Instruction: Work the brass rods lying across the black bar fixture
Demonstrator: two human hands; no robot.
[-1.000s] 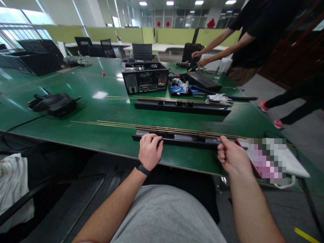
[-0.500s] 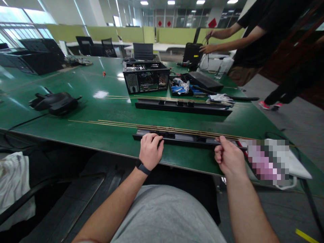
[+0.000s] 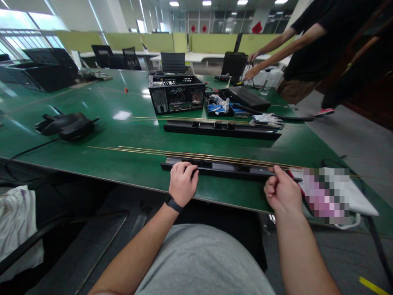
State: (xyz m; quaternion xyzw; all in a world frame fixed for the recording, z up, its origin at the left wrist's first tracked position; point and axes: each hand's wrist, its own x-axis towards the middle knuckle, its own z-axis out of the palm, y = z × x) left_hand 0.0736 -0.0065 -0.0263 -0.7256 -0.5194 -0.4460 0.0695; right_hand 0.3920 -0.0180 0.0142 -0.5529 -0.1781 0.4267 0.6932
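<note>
No legible text, label or number anywhere.

Thin brass rods point(image 3: 138, 150) lie lengthwise on blk rail point(image 3: 221, 168).

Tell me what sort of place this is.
Probably an open-plan office used as a hardware workshop: a long green worktable carries an open computer case, with office chairs and green partitions behind. The left hand grips a black rail; the right hand pinches thin brass-coloured rods.
</note>
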